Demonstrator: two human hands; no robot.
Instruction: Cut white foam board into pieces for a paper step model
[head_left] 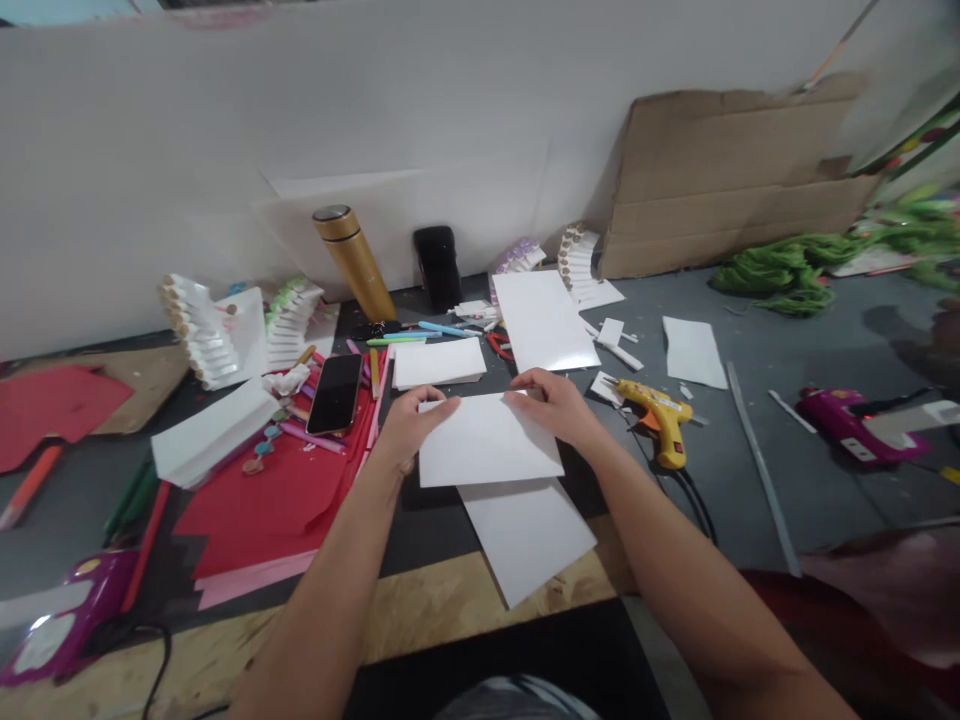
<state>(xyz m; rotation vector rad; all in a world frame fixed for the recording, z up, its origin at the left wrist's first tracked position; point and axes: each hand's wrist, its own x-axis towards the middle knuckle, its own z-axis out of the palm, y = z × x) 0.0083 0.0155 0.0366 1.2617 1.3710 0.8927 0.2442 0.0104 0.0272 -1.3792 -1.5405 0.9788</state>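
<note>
1. Your left hand: thumb on top, closed on the far left corner of a folded-looking white sheet.
2. Your right hand: thumb and fingers pinching that sheet's far edge, toward its right end.
3. White sheet: before you, between both hands, partly covering a lower white sheet.
4. Just beyond your fingers: white paper stack.
5. Right: yellow glue gun.
6. Left: black smartphone, red paper.
</note>
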